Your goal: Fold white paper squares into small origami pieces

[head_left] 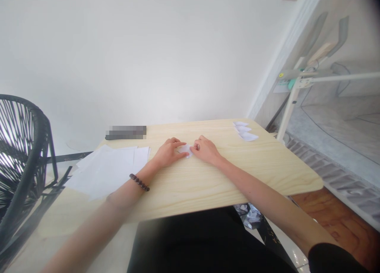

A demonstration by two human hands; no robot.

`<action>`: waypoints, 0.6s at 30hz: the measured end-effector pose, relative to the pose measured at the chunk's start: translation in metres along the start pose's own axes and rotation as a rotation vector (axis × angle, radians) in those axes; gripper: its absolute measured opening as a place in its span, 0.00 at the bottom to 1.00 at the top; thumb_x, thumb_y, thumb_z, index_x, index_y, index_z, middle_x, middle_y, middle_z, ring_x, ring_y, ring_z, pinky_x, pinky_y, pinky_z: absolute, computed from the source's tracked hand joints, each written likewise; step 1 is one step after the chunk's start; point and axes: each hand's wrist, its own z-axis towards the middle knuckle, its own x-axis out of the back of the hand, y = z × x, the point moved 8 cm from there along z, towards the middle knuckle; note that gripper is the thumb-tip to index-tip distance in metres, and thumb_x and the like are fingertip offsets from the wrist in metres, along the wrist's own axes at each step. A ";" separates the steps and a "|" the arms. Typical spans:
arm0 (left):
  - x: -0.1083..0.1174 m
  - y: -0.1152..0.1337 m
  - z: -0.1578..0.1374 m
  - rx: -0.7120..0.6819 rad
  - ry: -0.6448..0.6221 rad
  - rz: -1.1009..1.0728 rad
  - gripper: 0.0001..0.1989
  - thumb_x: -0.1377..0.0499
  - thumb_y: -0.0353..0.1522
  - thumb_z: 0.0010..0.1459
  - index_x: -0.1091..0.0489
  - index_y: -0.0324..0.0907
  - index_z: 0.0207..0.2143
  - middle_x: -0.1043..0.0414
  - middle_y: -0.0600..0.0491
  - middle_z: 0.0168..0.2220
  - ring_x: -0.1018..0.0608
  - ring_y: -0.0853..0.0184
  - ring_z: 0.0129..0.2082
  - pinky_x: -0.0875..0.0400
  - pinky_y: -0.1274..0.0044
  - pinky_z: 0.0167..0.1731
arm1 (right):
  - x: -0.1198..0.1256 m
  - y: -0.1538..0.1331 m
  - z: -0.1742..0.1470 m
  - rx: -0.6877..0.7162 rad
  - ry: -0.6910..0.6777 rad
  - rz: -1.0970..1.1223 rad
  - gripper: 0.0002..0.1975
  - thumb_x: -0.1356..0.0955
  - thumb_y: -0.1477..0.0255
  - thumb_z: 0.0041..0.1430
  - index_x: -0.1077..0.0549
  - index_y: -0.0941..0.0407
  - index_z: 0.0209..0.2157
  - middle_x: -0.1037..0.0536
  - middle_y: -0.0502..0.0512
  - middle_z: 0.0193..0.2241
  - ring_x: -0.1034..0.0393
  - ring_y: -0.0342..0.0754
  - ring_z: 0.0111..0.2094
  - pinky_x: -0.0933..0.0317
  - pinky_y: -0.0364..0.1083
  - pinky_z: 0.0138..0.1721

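Observation:
A small folded piece of white paper (pixel 185 149) lies on the tabletop between my two hands. My left hand (pixel 170 152), a dark beaded bracelet (pixel 139 182) on its wrist, has thumb and fingers around the paper's left side. From the right, my right hand (pixel 207 149) pinches the paper's edge with curled fingers. Parts of the paper are hidden under the fingertips, so its full shape does not show. Several folded white paper pieces (pixel 248 136) sit in an overlapping row near the table's back right corner.
Loose white sheets (pixel 111 170) are spread on the left of the wooden table (pixel 237 174). A blurred dark object (pixel 126 132) lies at the back left. Beyond the table stand a woven black chair (pixel 26 158) and, on the right, a white metal frame (pixel 289 110).

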 end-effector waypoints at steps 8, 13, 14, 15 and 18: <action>-0.003 0.005 -0.002 -0.063 -0.044 0.116 0.21 0.48 0.44 0.50 0.33 0.45 0.44 0.38 0.48 0.41 0.35 0.60 0.42 0.42 0.69 0.44 | 0.004 0.004 0.002 0.089 -0.040 0.219 0.08 0.36 0.69 0.50 0.28 0.53 0.32 0.35 0.51 0.32 0.39 0.40 0.29 0.46 0.41 0.33; -0.005 0.005 -0.002 -0.070 -0.075 0.184 0.22 0.49 0.44 0.50 0.34 0.46 0.45 0.38 0.48 0.42 0.36 0.59 0.43 0.43 0.68 0.44 | 0.004 0.003 0.002 0.161 -0.079 0.289 0.10 0.37 0.70 0.51 0.27 0.53 0.35 0.33 0.51 0.33 0.39 0.39 0.28 0.45 0.40 0.33; -0.005 0.005 -0.001 -0.070 -0.081 0.196 0.22 0.49 0.45 0.50 0.34 0.46 0.46 0.38 0.48 0.42 0.36 0.59 0.43 0.43 0.68 0.44 | 0.004 0.003 0.002 0.164 -0.088 0.288 0.11 0.37 0.69 0.52 0.27 0.52 0.36 0.33 0.51 0.33 0.39 0.39 0.28 0.45 0.40 0.32; -0.005 0.006 -0.001 -0.072 -0.087 0.210 0.22 0.49 0.45 0.51 0.34 0.46 0.46 0.38 0.48 0.42 0.36 0.59 0.43 0.43 0.68 0.44 | 0.004 0.003 0.001 0.165 -0.096 0.279 0.11 0.37 0.69 0.52 0.27 0.52 0.37 0.33 0.51 0.33 0.39 0.39 0.28 0.45 0.40 0.32; -0.005 0.008 -0.001 -0.078 -0.098 0.246 0.22 0.51 0.45 0.51 0.35 0.46 0.46 0.38 0.48 0.42 0.36 0.59 0.43 0.43 0.68 0.44 | 0.004 0.000 0.000 0.187 -0.117 0.228 0.12 0.38 0.68 0.54 0.27 0.51 0.38 0.34 0.52 0.32 0.38 0.40 0.28 0.46 0.40 0.32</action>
